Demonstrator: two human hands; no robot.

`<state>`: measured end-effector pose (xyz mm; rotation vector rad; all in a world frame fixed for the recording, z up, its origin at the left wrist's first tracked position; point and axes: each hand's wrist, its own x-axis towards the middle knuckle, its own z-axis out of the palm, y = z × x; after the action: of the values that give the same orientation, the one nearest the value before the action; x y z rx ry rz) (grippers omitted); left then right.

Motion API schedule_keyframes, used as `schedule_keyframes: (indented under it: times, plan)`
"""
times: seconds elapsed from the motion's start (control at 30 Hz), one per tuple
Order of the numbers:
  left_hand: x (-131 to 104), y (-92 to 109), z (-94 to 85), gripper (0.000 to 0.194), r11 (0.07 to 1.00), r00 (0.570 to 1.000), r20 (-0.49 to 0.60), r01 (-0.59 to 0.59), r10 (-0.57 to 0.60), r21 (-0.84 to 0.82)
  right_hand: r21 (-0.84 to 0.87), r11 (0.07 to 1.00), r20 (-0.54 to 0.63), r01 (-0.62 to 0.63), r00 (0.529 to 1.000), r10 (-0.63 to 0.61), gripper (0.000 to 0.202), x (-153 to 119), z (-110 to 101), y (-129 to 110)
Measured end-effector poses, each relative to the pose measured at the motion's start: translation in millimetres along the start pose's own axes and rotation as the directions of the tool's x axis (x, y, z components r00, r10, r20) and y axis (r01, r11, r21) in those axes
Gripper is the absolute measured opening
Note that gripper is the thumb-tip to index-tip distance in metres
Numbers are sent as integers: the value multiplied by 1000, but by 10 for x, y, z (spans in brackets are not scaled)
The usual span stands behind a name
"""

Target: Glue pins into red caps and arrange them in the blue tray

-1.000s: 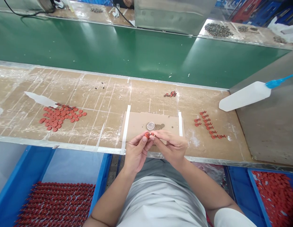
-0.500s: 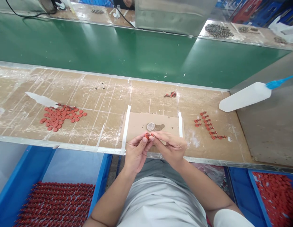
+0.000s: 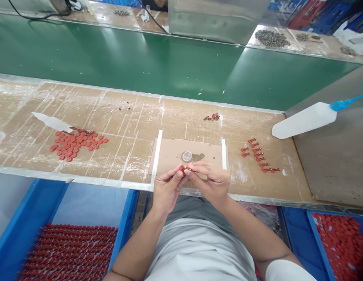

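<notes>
My left hand (image 3: 168, 188) pinches a small red round part (image 3: 182, 168) between thumb and fingers. From the other side, my right hand (image 3: 211, 180) closes on the dark-and-red end of the same small piece, fingertips meeting those of the left. Fingers hide much of the piece. Just beyond my fingertips a small round clear dish (image 3: 186, 156) rests on a cardboard sheet (image 3: 169, 150), beside a dark wet stain. Red discs with dark stems (image 3: 258, 154) stand in short rows to the right.
Loose red discs (image 3: 68, 150) lie at left beside a white pointed strip (image 3: 52, 121). A white bottle (image 3: 304, 120) with blue nozzle leans at right. Small red-and-dark pieces (image 3: 212, 117) lie farther back. Below are a blue tray (image 3: 123, 218) of rowed parts and a bin of red pieces (image 3: 342, 246).
Both hands stay together on the small red part, with only a slight shift of the fingers. The view has moved a little; nothing else visibly differs.
</notes>
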<state>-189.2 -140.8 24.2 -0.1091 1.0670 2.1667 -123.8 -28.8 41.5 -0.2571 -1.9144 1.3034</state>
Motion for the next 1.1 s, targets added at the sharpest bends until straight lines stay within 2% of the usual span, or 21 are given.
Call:
schedule_keyframes:
  times: [0.4, 0.57, 0.73, 0.87, 1.1]
  plan:
    - [-14, 11, 78, 19, 999, 999, 50, -16, 14, 30, 4, 1000, -59, 30, 998, -30, 36, -23, -39, 4]
    - [-19, 19, 110, 20, 999, 999, 44, -15, 13, 32, 22, 999, -72, -24, 997, 26, 35, -73, -33, 43]
    - [-12, 10, 123, 11, 1000, 998, 53, -25, 24, 11, 36, 994, -81, -102, 991, 105, 34, -109, -21, 62]
    - [-15, -8, 113, 7, 999, 998, 54, -42, 42, 10, 33, 995, -101, -93, 990, 96, 36, -116, -15, 71]
    - [-36, -12, 117, 14, 996, 995, 74, -73, 69, 58, 64, 993, -135, -100, 985, 108, 33, -154, -6, 116]
